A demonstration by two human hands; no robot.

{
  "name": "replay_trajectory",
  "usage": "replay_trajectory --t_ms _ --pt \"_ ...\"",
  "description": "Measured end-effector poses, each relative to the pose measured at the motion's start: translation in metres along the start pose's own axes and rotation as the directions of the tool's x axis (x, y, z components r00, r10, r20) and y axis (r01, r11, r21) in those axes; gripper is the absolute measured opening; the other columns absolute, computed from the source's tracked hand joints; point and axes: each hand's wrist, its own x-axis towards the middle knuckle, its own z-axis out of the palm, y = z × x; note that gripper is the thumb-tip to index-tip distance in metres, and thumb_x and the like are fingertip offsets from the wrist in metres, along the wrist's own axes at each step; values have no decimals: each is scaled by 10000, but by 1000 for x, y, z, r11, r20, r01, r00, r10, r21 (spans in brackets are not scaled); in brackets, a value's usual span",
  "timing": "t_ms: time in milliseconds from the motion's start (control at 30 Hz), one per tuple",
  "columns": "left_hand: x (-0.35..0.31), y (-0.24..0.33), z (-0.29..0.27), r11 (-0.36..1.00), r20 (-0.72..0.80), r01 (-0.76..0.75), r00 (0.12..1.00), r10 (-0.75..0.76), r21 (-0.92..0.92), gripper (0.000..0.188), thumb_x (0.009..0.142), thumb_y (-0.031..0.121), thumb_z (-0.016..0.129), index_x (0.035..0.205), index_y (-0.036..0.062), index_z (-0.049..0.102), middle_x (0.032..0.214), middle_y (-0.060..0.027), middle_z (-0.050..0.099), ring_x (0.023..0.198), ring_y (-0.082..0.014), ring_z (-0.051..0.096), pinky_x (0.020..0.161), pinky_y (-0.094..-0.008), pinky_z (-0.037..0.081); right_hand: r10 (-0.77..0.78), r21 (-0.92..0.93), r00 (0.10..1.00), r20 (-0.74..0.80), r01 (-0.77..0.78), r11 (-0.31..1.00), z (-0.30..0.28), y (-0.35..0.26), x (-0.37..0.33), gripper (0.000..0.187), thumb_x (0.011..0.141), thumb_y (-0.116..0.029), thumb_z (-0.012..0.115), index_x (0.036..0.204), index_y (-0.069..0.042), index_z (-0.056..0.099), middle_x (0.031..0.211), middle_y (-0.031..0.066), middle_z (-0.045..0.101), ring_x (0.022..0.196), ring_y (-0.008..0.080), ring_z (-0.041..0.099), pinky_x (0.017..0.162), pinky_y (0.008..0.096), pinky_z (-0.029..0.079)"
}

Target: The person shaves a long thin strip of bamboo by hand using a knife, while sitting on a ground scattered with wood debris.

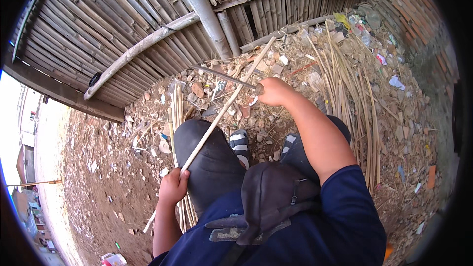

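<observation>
My left hand (171, 187) is closed around the lower part of a long pale bamboo strip (217, 120), beside my left knee. The strip slants up and away to the right, passing over that knee. In my right hand (275, 92) is the handle of a long-bladed knife (226, 78), its narrow blade pointing left and slightly away from me. Blade and strip cross close to my right fist; whether the edge touches the strip I cannot tell. More bamboo strips (177, 103) lie by my left leg, partly hidden under it.
A large bundle of split strips (352, 113) lies on the ground to the right. Ahead stands a bamboo slat wall (143, 24) with pole rails; a brick wall (409, 5) rises at the far right. Stones and litter cover the dirt. A plastic container (113, 259) sits at lower left.
</observation>
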Motion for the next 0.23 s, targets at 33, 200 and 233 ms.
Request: replay_trajectory --t_ms 33,200,233 --pt "-1 1 -2 1000 -1 6 1000 -6 16 473 1022 403 568 761 10 527 648 -258 600 665 -492 618 598 -550 459 -1 -19 999 43 2 1000 -1 -8 -5 268 785 -214 700 1001 -57 723 1047 181 729 990 378 695 875 469 551" --pt "-2 -6 5 1000 -5 -22 1000 22 18 477 1022 405 571 750 18 516 634 -257 592 648 -498 606 589 -557 450 -124 -127 974 192 150 981 -8 -43 -30 233 787 -211 694 982 -90 731 1001 164 728 969 338 708 854 466 551" --pt "0 -7 8 1000 -22 -28 999 28 -13 478 1021 407 575 749 19 513 628 -253 587 639 -497 601 587 -559 446 -123 -126 973 194 150 981 -7 -42 -31 233 787 -211 694 982 -90 731 1001 164 728 969 338 708 854 466 551"
